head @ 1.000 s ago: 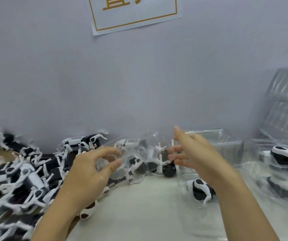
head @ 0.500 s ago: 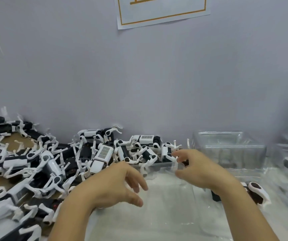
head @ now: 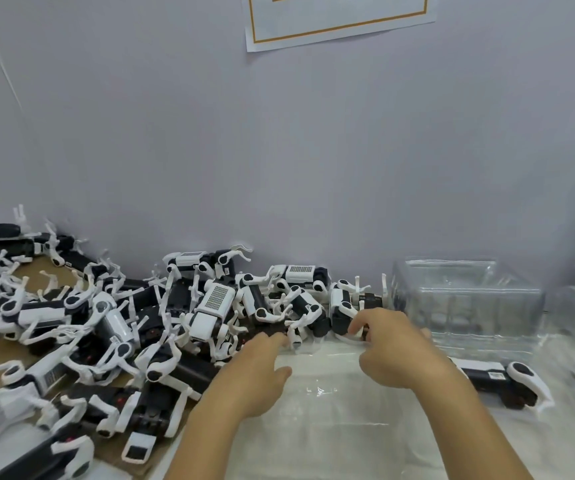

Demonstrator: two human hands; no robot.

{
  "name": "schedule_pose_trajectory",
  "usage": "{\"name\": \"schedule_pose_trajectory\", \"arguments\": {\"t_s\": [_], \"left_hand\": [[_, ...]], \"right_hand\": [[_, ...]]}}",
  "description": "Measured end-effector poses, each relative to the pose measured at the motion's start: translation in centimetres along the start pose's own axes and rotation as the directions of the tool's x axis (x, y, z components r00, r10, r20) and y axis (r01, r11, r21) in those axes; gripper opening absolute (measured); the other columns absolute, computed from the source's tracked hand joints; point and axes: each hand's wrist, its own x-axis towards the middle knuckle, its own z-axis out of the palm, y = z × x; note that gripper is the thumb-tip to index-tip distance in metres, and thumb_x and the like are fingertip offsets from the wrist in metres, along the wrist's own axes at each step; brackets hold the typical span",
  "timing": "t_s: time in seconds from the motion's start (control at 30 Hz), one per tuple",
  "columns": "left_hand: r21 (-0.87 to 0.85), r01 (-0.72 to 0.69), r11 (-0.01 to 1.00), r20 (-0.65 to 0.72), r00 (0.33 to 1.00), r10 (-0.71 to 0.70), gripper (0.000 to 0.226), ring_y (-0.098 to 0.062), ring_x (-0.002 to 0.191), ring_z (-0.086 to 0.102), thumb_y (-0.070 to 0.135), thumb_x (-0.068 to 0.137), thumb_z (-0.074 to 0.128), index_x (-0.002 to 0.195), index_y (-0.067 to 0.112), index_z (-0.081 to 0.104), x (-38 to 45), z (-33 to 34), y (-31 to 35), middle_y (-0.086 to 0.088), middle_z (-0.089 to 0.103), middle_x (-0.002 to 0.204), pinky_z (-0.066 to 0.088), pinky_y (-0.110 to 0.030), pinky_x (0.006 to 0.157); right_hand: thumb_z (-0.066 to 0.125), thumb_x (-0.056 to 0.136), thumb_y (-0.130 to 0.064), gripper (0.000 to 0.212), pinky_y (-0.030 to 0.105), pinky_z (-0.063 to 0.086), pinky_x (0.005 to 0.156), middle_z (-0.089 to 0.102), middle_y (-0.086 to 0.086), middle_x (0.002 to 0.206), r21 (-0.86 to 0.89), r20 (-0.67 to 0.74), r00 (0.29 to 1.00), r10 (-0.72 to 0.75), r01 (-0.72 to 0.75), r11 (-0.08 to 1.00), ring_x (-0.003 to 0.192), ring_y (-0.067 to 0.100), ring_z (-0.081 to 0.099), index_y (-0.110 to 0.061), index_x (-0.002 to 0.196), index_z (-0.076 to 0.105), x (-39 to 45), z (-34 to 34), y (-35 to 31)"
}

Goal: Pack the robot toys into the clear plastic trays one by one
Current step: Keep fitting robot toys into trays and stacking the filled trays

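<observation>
Left hand (head: 262, 372): at 6 o'clock, fingers straight and relaxed, holding nothing; fingertips reach the near edge of the toy heap.
Right hand (head: 391, 348): just right of centre, fingers curled onto a black-and-white robot toy (head: 345, 308) at the heap's right end; whether it truly grips cannot be told.
Robot toys (head: 113, 323): piled from 9 o'clock to centre, against the wall.
Clear plastic trays (head: 466, 296): stacked at 3 o'clock on the desk (head: 331, 427).
Lone toy (head: 501, 379): at 4 o'clock, beside the right wrist.
Paper sign (head: 338, 15): at 12 o'clock on the wall.
</observation>
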Motion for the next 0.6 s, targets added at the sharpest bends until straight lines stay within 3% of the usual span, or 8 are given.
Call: {"name": "schedule_pose_trajectory", "arguments": {"t_s": [0.1,0.2,0.27,0.3,0.37,0.5,0.6], "left_hand": [[-0.039,0.011,0.999,-0.058,0.998,-0.013,0.031,-0.013,0.112,0.051,0.026,0.102,0.048,0.132,0.035,0.049,0.3,0.5,-0.1,0.009,0.049,0.124,0.045,-0.036,0.100],[-0.060,0.004,0.998,-0.078,0.997,-0.008,0.028,-0.012,0.107,0.052,0.025,0.100,0.049,0.125,0.037,0.053,0.4,0.6,-0.3,0.010,0.050,0.118,0.046,-0.035,0.097],[-0.075,-0.001,0.997,-0.081,0.997,-0.005,0.028,-0.011,0.104,0.052,0.023,0.099,0.050,0.123,0.038,0.054,0.4,0.6,-0.4,0.011,0.050,0.114,0.047,-0.035,0.096],[-0.086,-0.002,0.996,-0.079,0.997,-0.005,0.030,-0.010,0.103,0.052,0.021,0.098,0.051,0.121,0.039,0.055,0.3,0.6,-0.4,0.012,0.050,0.113,0.047,-0.035,0.096],[-0.104,0.000,0.995,-0.068,0.998,-0.007,0.036,-0.009,0.099,0.052,0.016,0.094,0.050,0.118,0.042,0.056,0.3,0.6,-0.5,0.014,0.050,0.110,0.048,-0.035,0.094],[-0.146,0.003,0.989,-0.046,0.999,-0.010,0.048,-0.007,0.097,0.052,0.007,0.088,0.046,0.117,0.045,0.057,0.3,0.6,-0.6,0.016,0.048,0.110,0.051,-0.031,0.089],[-0.167,0.000,0.986,-0.049,0.999,-0.009,0.050,-0.007,0.097,0.052,0.005,0.087,0.045,0.117,0.044,0.057,0.3,0.6,-0.7,0.016,0.048,0.110,0.052,-0.031,0.088]], "right_hand": [[0.052,0.082,-0.008,0.048,0.037,0.032,0.100,0.049,-0.009,0.109,0.007,0.008,1.000,0.006,-0.006,1.000,0.114,0.017,0.048,-0.033,0.123,0.058,0.1,0.1,0.3],[0.053,0.088,-0.015,0.034,0.033,0.044,0.096,0.059,-0.010,0.102,0.082,-0.012,1.000,-0.026,0.027,0.996,0.101,0.013,0.056,-0.030,0.117,0.063,0.5,-0.1,1.1],[0.053,0.093,-0.020,0.024,0.017,0.048,0.073,0.063,-0.010,0.092,0.192,-0.118,0.992,-0.042,0.064,0.979,0.085,0.004,0.059,-0.026,0.112,0.067,1.0,-0.2,1.9],[0.053,0.094,-0.020,0.023,0.009,0.043,0.062,0.064,-0.011,0.088,0.236,-0.184,0.982,-0.039,0.082,0.968,0.080,-0.001,0.057,-0.024,0.111,0.068,1.3,-0.2,2.3],[0.055,0.093,-0.018,0.023,0.005,0.038,0.053,0.064,-0.013,0.086,0.309,-0.292,0.956,-0.020,0.114,0.944,0.077,-0.006,0.056,-0.022,0.112,0.067,1.9,0.0,2.9],[0.053,0.097,-0.020,0.026,0.006,0.040,0.062,0.060,-0.014,0.092,0.280,-0.308,0.949,-0.068,0.159,0.947,0.075,-0.007,0.055,-0.022,0.120,0.065,2.4,0.9,2.7],[0.049,0.099,-0.019,0.035,0.029,0.045,0.090,0.063,-0.002,0.121,0.220,-0.265,0.960,-0.095,0.156,0.963,0.103,0.013,0.059,-0.019,0.133,0.058,2.6,1.3,2.3]]}}
